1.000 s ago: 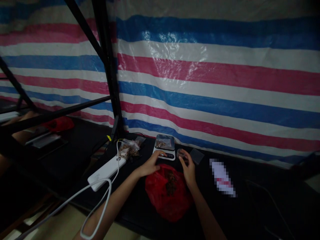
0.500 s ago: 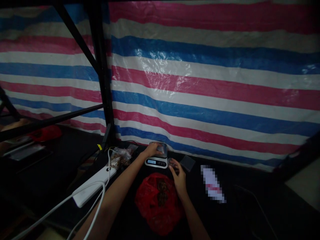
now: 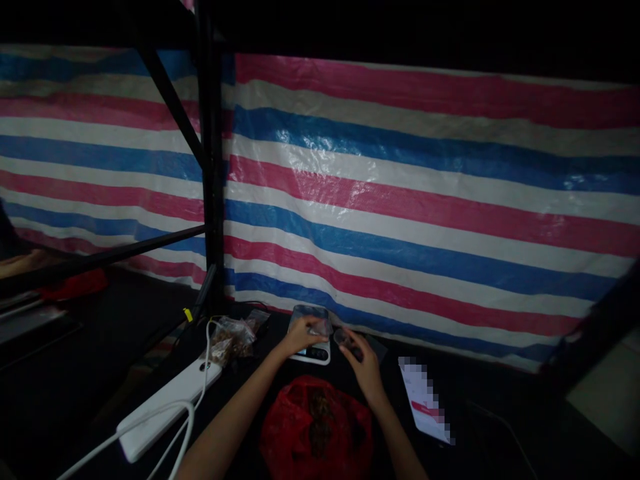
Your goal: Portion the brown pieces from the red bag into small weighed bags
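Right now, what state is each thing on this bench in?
Left hand: resting on the scale's tray.
Right hand: pinching a small clear item.
Digital scale: tray partly covered by the hand.
Red plastic bag: crumpled, dark pieces showing.
Clear bag: lying down, holding brown pieces.

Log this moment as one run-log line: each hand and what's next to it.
left hand: on digital scale | right hand: holding small translucent item | nearby: red plastic bag

A glossy woven-plastic tarpaulin point(image 3: 425, 220) hung crinkled at 12 o'clock, beside a matt black metal post point(image 3: 213, 153) at 11 o'clock. A thin, shiny red plastic bag point(image 3: 315, 433) lay at 6 o'clock, and a smooth white plastic bar point(image 3: 167, 413) at 7 o'clock, both on a matt black counter point(image 3: 500, 427). A crinkled clear plastic bag point(image 3: 233, 340) lay at 8 o'clock.
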The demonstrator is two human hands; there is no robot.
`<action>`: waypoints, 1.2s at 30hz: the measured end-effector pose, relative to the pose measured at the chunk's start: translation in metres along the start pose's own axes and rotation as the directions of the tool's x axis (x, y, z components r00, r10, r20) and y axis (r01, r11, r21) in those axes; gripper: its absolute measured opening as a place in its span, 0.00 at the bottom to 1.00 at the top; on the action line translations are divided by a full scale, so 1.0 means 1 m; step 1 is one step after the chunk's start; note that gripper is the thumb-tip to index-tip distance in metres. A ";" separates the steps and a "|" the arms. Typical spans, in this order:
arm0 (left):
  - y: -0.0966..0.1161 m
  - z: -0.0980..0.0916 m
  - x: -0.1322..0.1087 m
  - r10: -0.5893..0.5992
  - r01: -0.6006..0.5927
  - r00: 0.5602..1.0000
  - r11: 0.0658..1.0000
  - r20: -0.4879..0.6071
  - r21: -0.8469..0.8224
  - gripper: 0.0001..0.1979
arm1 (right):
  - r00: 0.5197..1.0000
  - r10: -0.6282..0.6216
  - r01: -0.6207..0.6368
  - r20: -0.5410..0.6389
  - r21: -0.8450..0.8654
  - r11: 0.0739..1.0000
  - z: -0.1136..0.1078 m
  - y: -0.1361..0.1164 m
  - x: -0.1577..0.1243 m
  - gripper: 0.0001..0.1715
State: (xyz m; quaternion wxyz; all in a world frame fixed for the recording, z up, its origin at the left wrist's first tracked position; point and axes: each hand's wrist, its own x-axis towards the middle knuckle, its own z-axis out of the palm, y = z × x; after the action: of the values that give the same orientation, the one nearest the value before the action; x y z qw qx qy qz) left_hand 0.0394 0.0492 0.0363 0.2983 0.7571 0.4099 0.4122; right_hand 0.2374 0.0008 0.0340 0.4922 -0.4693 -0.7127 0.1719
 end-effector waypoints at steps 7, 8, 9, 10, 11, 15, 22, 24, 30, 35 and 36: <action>0.014 0.005 -0.013 -0.061 0.104 0.992 0.895 0.111 -0.435 0.28 | 0.910 -0.223 0.369 0.349 -0.435 0.822 -0.040 -0.066 0.044 0.23; 0.014 0.006 -0.013 -0.067 0.110 0.992 0.882 0.109 -0.458 0.29 | 0.883 -0.244 0.428 0.402 -0.472 0.770 -0.043 -0.074 0.046 0.24; 0.014 0.007 -0.013 -0.070 0.115 0.991 0.874 0.111 -0.472 0.29 | 0.855 -0.261 0.484 0.448 -0.506 0.714 -0.044 -0.080 0.048 0.24; 0.013 0.008 -0.013 -0.070 0.117 0.991 0.870 0.116 -0.478 0.29 | 0.827 -0.274 0.535 0.491 -0.537 0.653 -0.044 -0.086 0.049 0.25; 0.013 0.009 -0.013 -0.065 0.117 0.990 0.868 0.123 -0.482 0.30 | 0.804 -0.281 0.576 0.524 -0.567 0.589 -0.044 -0.091 0.050 0.25; 0.014 0.010 -0.014 -0.031 0.102 0.988 0.872 0.153 -0.480 0.29 | 0.756 -0.292 0.655 0.586 -0.669 0.352 -0.039 -0.105 0.052 0.26; 0.013 -0.016 0.006 0.004 -0.003 1.000 0.997 0.018 -0.076 0.23 | 0.821 -0.316 0.570 0.476 -0.716 0.402 -0.049 -0.116 0.033 0.20; 0.008 -0.027 0.019 0.031 -0.037 0.999 0.991 0.042 0.132 0.24 | 0.811 -0.288 0.583 0.510 -0.656 0.479 -0.051 -0.109 0.016 0.18; -0.005 -0.037 0.028 0.028 -0.037 0.999 0.935 0.031 0.353 0.30 | 0.664 -0.183 0.683 0.725 -0.489 0.542 -0.042 -0.077 -0.044 0.14; 0.020 -0.023 -0.032 0.131 -0.108 0.991 0.915 -0.032 0.388 0.24 | 0.665 -0.146 0.687 0.733 -0.523 0.504 -0.037 -0.067 -0.058 0.14; 0.026 -0.019 -0.048 0.114 -0.112 0.993 0.915 0.017 0.387 0.18 | 0.670 -0.148 0.687 0.728 -0.532 0.496 -0.036 -0.067 -0.057 0.15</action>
State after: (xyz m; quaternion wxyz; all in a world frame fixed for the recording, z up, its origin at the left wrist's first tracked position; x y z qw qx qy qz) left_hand 0.0170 -0.0026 0.0482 0.1175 0.8222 0.4397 0.3418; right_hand 0.2395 -0.0882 0.0668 0.0163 -0.3517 -0.9241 -0.1487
